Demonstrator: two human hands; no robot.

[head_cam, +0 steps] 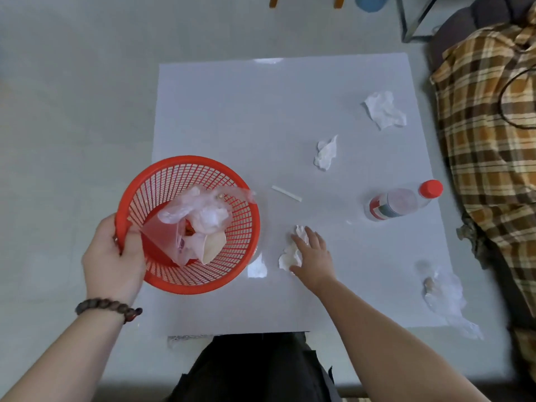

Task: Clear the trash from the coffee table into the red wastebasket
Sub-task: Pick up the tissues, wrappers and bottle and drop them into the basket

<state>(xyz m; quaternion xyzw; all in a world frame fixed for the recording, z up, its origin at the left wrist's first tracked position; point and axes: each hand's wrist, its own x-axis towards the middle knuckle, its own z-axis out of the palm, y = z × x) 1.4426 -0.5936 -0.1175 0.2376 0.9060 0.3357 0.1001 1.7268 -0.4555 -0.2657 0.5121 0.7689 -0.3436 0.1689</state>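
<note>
My left hand (111, 256) grips the rim of the red wastebasket (246, 198), holding it at the white coffee table's (232, 111) left edge. Inside lie a clear plastic bag (200, 210) and paper scraps. My right hand (313, 253) rests, fingers spread, on a crumpled tissue (290, 256) just right of the basket. More tissues lie at the table's middle (326, 153) and far right (384, 110). A small white stick (286, 193) lies between them. A clear bottle with a red cap (401, 201) lies on its side. A crumpled plastic wrapper (443, 288) sits near the right front corner.
A sofa with a plaid cloth (487, 140) borders the table's right side. A metal frame (414, 21), a blue bin (372, 2) and wooden chair legs (274, 1) stand on the floor beyond the table. My dark-clothed lap (255, 369) is at the front edge.
</note>
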